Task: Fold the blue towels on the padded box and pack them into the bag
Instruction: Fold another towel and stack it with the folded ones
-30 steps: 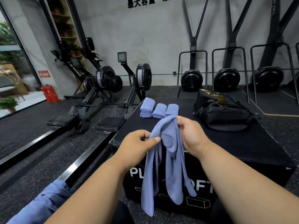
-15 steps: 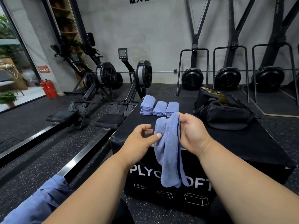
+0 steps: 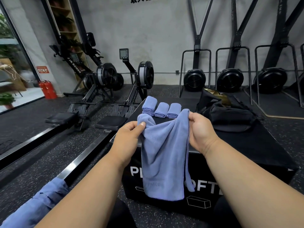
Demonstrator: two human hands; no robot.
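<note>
A blue towel (image 3: 162,155) hangs in the air in front of the black padded box (image 3: 246,145). My left hand (image 3: 128,139) pinches its upper left corner, and my right hand (image 3: 199,132) grips its upper right edge. The cloth droops between them down past the box's front face. Three folded blue towels (image 3: 160,108) lie side by side at the far left of the box top. The black bag (image 3: 228,116) sits on the far right of the box, its top open.
Two rowing machines (image 3: 105,89) stand on the rubber floor to the left of the box. Black fan units in metal frames (image 3: 230,79) line the back wall. More blue cloth (image 3: 41,199) lies at the lower left by a floor rail.
My hands have moved apart: the left hand took hold of a corner and pulled it left, so the bunched towel now hangs spread between both hands.
</note>
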